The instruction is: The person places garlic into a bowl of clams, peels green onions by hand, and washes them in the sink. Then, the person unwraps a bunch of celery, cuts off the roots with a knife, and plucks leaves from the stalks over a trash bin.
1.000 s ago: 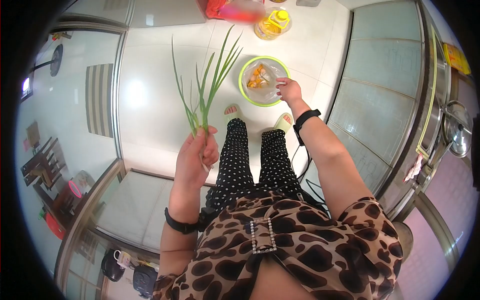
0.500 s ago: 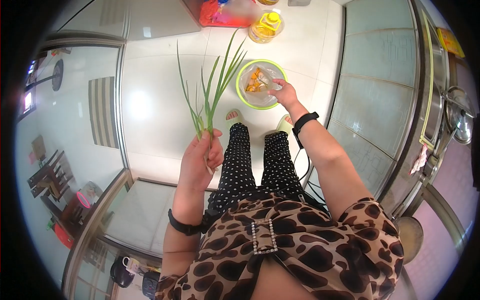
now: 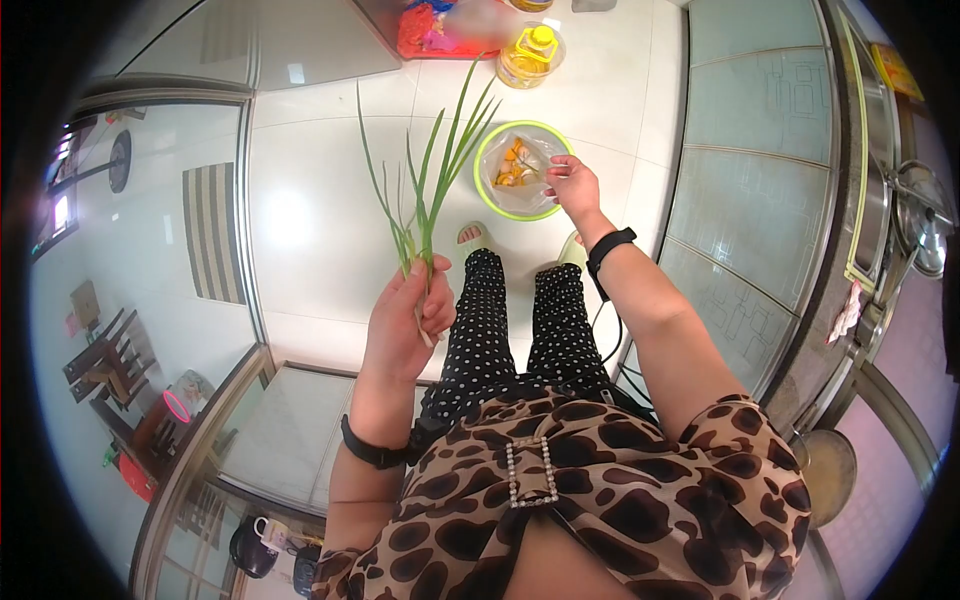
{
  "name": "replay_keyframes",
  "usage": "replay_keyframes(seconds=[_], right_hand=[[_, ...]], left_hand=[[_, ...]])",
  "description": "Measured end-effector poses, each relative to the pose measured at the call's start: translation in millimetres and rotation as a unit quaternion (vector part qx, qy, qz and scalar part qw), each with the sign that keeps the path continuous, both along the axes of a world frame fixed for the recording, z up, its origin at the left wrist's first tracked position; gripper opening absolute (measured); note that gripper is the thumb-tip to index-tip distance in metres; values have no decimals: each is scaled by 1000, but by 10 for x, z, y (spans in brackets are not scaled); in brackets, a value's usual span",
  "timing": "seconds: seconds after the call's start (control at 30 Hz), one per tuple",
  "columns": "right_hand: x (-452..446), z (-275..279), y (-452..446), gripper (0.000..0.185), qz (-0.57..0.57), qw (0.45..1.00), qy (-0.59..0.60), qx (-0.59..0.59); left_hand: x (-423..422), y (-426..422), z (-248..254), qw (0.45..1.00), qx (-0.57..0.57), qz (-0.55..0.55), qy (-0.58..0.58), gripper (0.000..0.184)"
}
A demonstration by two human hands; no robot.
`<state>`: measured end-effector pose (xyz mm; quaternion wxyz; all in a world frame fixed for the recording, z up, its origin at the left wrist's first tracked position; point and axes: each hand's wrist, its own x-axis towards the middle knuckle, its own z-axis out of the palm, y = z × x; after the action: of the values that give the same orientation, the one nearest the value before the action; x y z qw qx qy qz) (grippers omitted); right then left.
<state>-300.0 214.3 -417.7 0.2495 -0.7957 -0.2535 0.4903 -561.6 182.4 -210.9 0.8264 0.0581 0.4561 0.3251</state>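
Several pale floor tiles (image 3: 612,110) surround the green-rimmed bin (image 3: 522,215) near greenish panels (image 3: 755,200).

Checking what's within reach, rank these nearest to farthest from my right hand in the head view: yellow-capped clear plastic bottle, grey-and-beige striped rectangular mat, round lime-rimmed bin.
1. Round lime-rimmed bin: right rim overlapped by your right hand.
2. Yellow-capped bottle: beyond the bin, near the picture's top.
3. Striped mat: far left.
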Motion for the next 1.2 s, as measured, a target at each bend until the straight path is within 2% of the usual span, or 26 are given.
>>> replay_keyframes(seconds=[0.2,0.3,0.53,0.63,0.67,0.7,0.77,0.83,0.87,0.9,0.97,1.03,1.1,1.17,1.2], right_hand=[[23,-43,-13,30,16,1000,-12,-12],[0,-15,-13,29,26,999,-27,-17],[5,-118,-49,28,55,998,-36,-14],[-38,-24,-21,26,52,998,13,-45],[-59,46,-44,29,41,992,107,-43],[-73,160,-66,32,30,979,199,-40],[-142,812,-30,43,91,950,299,-29],[-140,1355,-30,52,137,887,439,37],[-138,1569,-46,52,130,891,431,51],[-125,1759,-68,53,141,845,505,109],[-5,2245,-49,54,145,794,561,182],[210,2754,-6,56,215,843,461,176],[500,2867,-33,52,166,839,477,205],[883,2983,-96,45,84,804,552,204],[1121,3022,-118,38,107,772,583,229]], left_hand=[[-42,-12,-50,999,0,2,-33,27],[-8,-15,-24,1000,-5,6,-4,26],[-11,20,-9,1000,3,18,-14,25],[30,106,67,998,15,17,-62,25],[64,140,88,997,28,5,-67,25],[112,180,115,996,43,-8,-72,25],[244,273,192,995,58,-29,-72,25],[430,355,281,992,75,-59,-78,25],[542,394,320,989,90,-100,-64,25],[664,438,365,983,106,-143,-51,25],[909,522,481,966,136,-210,-72,23],[1227,569,602,938,169,-297,-63,23],[1557,624,710,929,183,-305,-99,24],[1945,727,869,895,197,-380,-125,28],[2141,738,982,898,182,-373,-147,34]])
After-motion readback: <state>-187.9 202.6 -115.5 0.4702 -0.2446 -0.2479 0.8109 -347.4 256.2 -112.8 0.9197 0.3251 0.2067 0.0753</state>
